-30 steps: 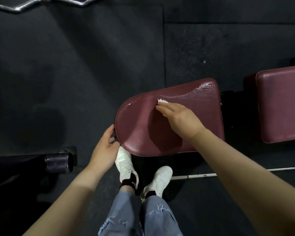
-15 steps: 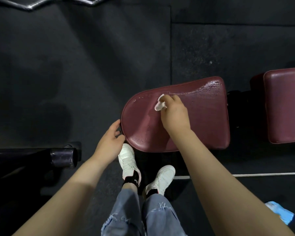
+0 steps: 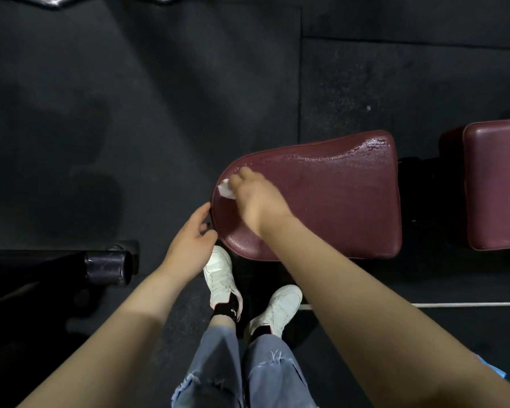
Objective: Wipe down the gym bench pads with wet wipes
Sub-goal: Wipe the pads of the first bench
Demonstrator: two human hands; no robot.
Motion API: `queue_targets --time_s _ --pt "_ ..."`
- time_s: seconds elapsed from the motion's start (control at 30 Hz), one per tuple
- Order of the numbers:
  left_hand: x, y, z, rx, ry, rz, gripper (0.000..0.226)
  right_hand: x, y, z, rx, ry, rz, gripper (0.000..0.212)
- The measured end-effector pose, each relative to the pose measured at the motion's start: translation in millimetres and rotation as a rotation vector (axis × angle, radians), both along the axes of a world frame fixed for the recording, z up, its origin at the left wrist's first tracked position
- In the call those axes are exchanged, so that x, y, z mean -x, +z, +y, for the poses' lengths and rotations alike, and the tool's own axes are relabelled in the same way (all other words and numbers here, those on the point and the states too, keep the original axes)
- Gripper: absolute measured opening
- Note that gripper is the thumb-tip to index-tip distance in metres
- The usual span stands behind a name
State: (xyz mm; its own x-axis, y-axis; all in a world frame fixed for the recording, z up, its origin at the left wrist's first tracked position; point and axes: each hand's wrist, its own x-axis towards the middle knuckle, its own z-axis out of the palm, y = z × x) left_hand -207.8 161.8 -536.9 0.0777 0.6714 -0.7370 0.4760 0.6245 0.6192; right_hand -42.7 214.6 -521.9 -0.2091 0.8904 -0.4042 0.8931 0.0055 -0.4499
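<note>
A maroon seat pad (image 3: 330, 201) of the gym bench fills the middle of the view, its far edge glistening wet. My right hand (image 3: 255, 198) holds a crumpled white wet wipe (image 3: 226, 188) against the pad's rounded left end; the hand is blurred. My left hand (image 3: 190, 241) grips the pad's near-left rim, thumb against the edge and fingers curled past it. A second maroon pad (image 3: 498, 187) lies to the right, apart from the first by a dark gap.
Black rubber floor tiles surround the bench. A dark metal tube (image 3: 106, 267) juts in from the left edge. My white sneakers (image 3: 221, 275) stand just below the seat pad. A blue packet (image 3: 493, 371) shows at the lower right, and a curled metal bar (image 3: 56, 0) lies at the top.
My right hand has swept the wipe leftward across the pad, from its middle to the rounded left end. My left hand has stayed on the rim.
</note>
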Motion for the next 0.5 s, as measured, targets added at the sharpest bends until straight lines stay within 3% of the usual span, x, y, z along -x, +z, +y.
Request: queue_targets --time_s 0.3,0.5 --pt "0 0 -1 -0.009 -0.017 -0.013 0.069 -200 26 -26 -0.031 -0.647 -0.459 0.027" --pt "-1 4 0 0.006 -0.019 0.008 0.069 -131 8 0 -0.031 -0.684 -0.325 0.033"
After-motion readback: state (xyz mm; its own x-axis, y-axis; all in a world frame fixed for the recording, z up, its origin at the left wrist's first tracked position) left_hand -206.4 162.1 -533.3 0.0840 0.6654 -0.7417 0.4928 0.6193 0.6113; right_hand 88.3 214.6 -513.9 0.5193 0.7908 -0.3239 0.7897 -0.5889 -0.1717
